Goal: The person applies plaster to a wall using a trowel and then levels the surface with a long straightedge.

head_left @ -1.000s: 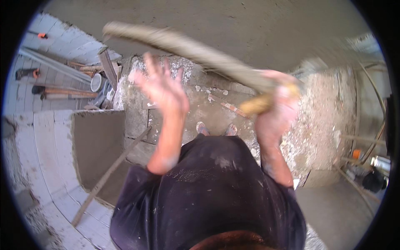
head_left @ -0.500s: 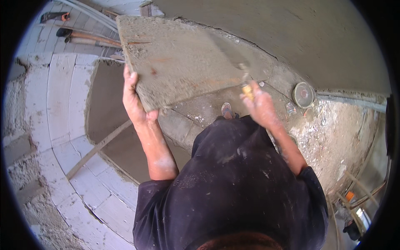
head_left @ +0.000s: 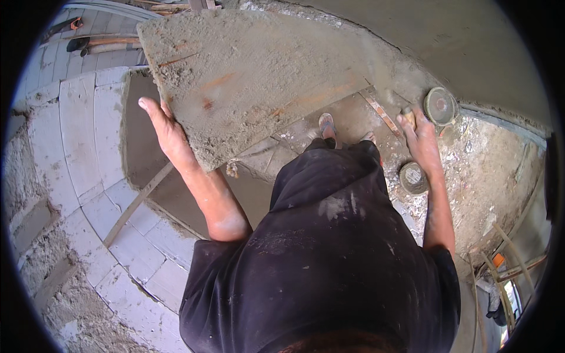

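My left hand (head_left: pixel 170 132) supports a broad wooden board (head_left: pixel 253 76) from below at its near left side. Its thumb sticks up past the edge, and its other fingers are hidden beneath. Wet grey mortar coats the top of the board, with some brown wood showing through. To the right of the board, my right hand (head_left: pixel 422 144) is closed around the light wooden handle of a trowel (head_left: pixel 409 119). The trowel's blade is smeared by motion against the grey background, so what lies on it cannot be made out.
A grey plastered wall (head_left: pixel 471 59) rises at the far right. Two round buckets (head_left: pixel 440 107) stand on the littered floor near my right arm. Pale block masonry (head_left: pixel 82 132) curves along the left, with a wooden strip (head_left: pixel 138 206) leaning there. Long-handled tools (head_left: pixel 109 45) lie at the far left.
My right hand has swung right with the trowel, away from the board. The board has shifted a little left with my left hand, whose thumb has lifted. A second bucket now shows.
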A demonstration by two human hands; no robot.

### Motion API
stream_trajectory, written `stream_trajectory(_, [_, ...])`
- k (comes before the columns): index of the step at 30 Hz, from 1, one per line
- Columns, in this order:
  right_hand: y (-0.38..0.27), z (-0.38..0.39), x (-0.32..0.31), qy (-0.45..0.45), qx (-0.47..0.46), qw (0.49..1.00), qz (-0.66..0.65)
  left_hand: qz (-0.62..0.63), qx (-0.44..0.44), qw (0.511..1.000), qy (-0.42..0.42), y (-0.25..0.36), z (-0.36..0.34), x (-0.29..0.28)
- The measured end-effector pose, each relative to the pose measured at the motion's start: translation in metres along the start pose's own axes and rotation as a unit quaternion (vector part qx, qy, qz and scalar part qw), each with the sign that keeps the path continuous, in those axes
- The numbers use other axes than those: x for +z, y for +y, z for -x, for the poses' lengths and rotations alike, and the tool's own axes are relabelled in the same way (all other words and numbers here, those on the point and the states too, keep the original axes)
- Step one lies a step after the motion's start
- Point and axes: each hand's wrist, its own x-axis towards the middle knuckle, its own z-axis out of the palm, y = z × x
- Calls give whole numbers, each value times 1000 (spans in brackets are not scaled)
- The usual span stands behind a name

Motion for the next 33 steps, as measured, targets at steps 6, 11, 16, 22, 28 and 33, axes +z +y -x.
stream_trajectory(6, [-117,43,-6,-223,-245,942,-50,-33,-42,998,13,-2,-9,-7])
stream_trajectory(11, [-137,27,10,-269,-237,933,-36,57,-52,997,-21,-18,-14,-47])
stream_trajectory(16, [-139,19,41,-218,-253,943,2,-16,-15,999,27,-36,-37,-78])
stream_trajectory(22, [-127,-10,75,-191,-324,917,130,40,-43,998,29,-38,-19,-90])
stream_trajectory(28, [0,-82,75,-127,-79,979,137,14,-57,997,52,-31,-19,-66])
stream_trajectory(33, [-158,-14,76,-205,-304,919,146,0,-46,998,52,-32,-18,-88])
